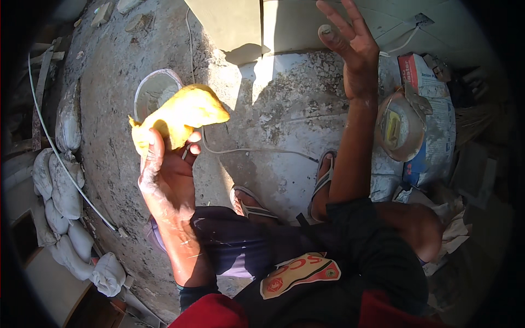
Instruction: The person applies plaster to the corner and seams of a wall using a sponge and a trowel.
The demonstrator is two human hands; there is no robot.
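Note:
In my left hand [172, 186] is a soft yellow sponge [188, 109], bent over and brightly sunlit. The thumb and fingers close round its lower end. Behind the sponge stands a whitish bucket [143, 90], partly covered by it. Raised at the upper right, my right hand [358, 60] is empty, its fingers stretched apart in front of the pale tiled wall [303, 33]. Whether its fingertips touch the wall I cannot tell. Pale dust or residue marks both hands.
A round basin [401, 134] with something yellow in it sits at the right, by printed bags [437, 109]. A cable [257, 150] crosses the rough floor [109, 120] near my sandalled feet. Filled sacks [65, 186] line the left side. Rubble lies at the upper left.

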